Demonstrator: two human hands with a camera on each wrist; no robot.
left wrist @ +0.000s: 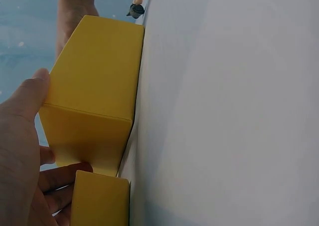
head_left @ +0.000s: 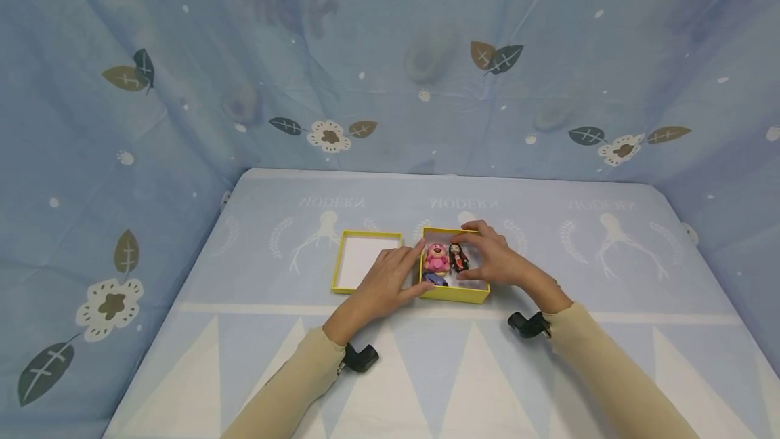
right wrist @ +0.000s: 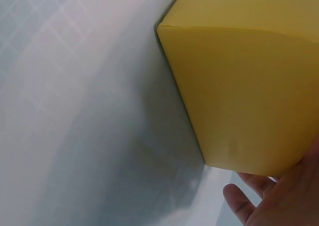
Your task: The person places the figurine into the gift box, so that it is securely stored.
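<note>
the left hand (head_left: pixel 384 283) is touching the yellow box (head_left: pixel 453 295), fingers spread; the right hand (head_left: pixel 496 259) is arching wide over its right wall, gripping nothing visible; the pink figure (head_left: pixel 436 259) is lying inside; light, even bracing is probably helping most.

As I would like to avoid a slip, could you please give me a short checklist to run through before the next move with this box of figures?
1. Yellow lid off and to the left of the yellow box: ok.
2. Left hand touching the box's left side: ok.
3. Pink figure and dark-haired figure inside, side by side: ok.
4. Bluish figure lying fully flat: cannot tell; it is partly hidden in the near left corner.
5. Box opening free of hands: not ok; the right hand reaches over its right end.
6. Right hand holding anything: cannot tell from these views.
</note>
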